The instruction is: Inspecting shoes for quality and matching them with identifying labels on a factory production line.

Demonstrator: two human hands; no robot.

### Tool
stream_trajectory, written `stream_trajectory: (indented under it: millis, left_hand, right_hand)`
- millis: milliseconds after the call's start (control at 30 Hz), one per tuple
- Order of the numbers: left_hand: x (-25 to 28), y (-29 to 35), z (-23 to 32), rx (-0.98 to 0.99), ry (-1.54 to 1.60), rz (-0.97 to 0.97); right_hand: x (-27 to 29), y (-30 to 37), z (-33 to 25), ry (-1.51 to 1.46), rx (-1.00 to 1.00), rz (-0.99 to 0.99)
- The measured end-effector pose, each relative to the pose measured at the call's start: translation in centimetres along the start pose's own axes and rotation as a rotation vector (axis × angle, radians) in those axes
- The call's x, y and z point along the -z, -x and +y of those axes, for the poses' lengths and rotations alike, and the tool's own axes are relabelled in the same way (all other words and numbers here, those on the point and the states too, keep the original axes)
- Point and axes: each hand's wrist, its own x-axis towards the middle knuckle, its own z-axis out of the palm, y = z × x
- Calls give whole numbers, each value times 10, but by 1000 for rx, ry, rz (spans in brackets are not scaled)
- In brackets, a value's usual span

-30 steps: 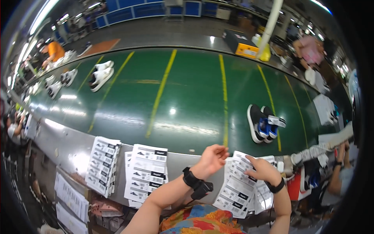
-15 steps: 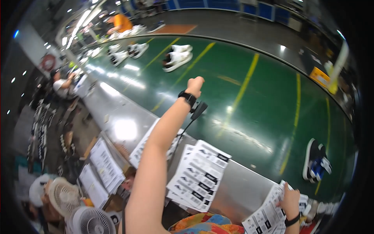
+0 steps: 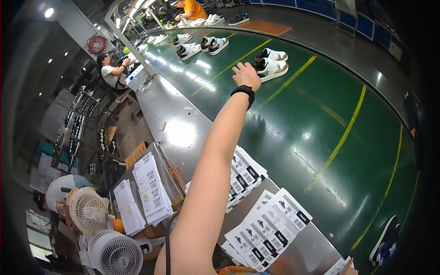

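My left arm reaches far out over the green conveyor belt [image 3: 293, 123]. My left hand [image 3: 246, 75], with a black band at the wrist, is open, fingers apart and curled a little. It is beside the heel end of a pair of white and tan sneakers [image 3: 276, 68]; whether it touches them I cannot tell. At the lower right edge only the fingers of my right hand [image 3: 350, 266] show, closed on the edge of some printed label sheets [image 3: 338, 266]. More label sheets [image 3: 270, 227] lie fanned on the metal ledge in front of me, with another stack [image 3: 243, 176] beyond my forearm.
Several more sneakers [image 3: 214, 44] stand farther up the belt. A dark blue shoe pair [image 3: 385, 243] is at the right. Paper stacks [image 3: 153, 190] lie on a side table at left, near two fans [image 3: 114, 252]. Co-workers sit [image 3: 112, 71] and stand [image 3: 195, 10] along the line.
My view has swung left. My left hand has gone from a closed shape over bare belt to open fingers beside the white and tan sneakers. My right hand has slipped mostly out of view.
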Motion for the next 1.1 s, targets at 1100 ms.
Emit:
stream_trajectory:
  millis: [1100]
  left_hand:
    - [-56, -73, -2, 11, -80, -477]
  right_hand:
    - [70, 22, -41, -379, -392, -109]
